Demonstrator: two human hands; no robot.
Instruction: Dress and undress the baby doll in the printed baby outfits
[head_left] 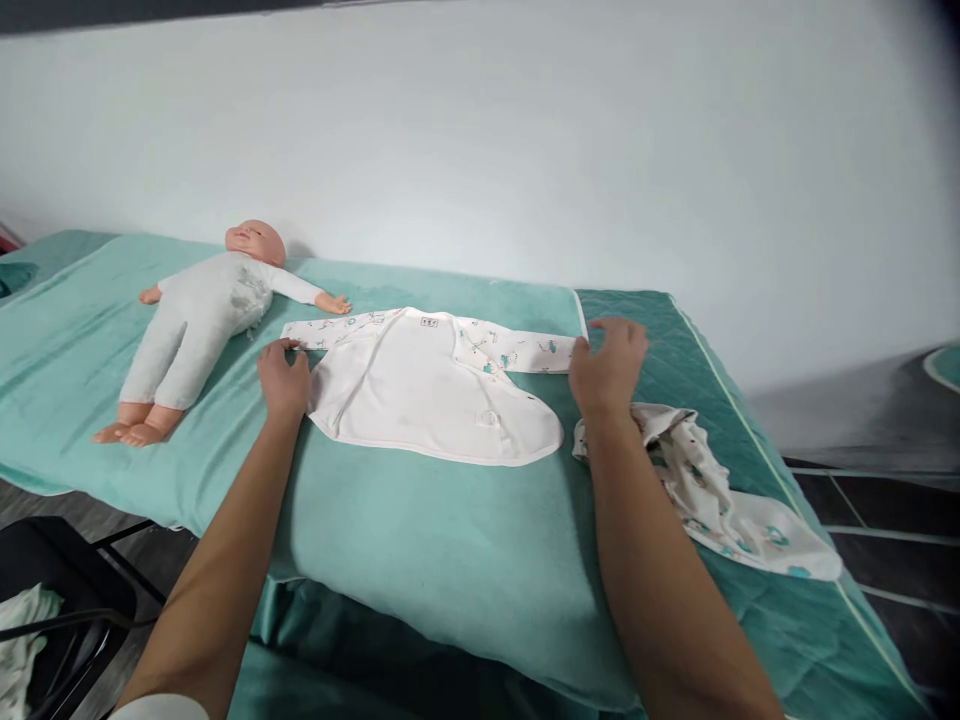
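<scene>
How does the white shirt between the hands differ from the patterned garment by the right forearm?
The white shirt lies spread flat with sleeves out; the patterned garment is bunched up. The white shirt lies on the light green towel, the patterned garment mostly on the darker quilted cover. Both are pale cloth with small printed motifs.

"Please, what do you see of my clothes?"

"On your left arm (225, 550) you wear a white sleeve (161, 708); only its rounded, plain edge is showing."

"And after this edge?"

"There your forearm is bare, and your left hand (283, 382) also is bare."

"And my other side?"

"Your right forearm (660, 560) is bare, as far as it shows, like your right hand (611, 368). Both forearms become narrower toward the wrists."
</scene>
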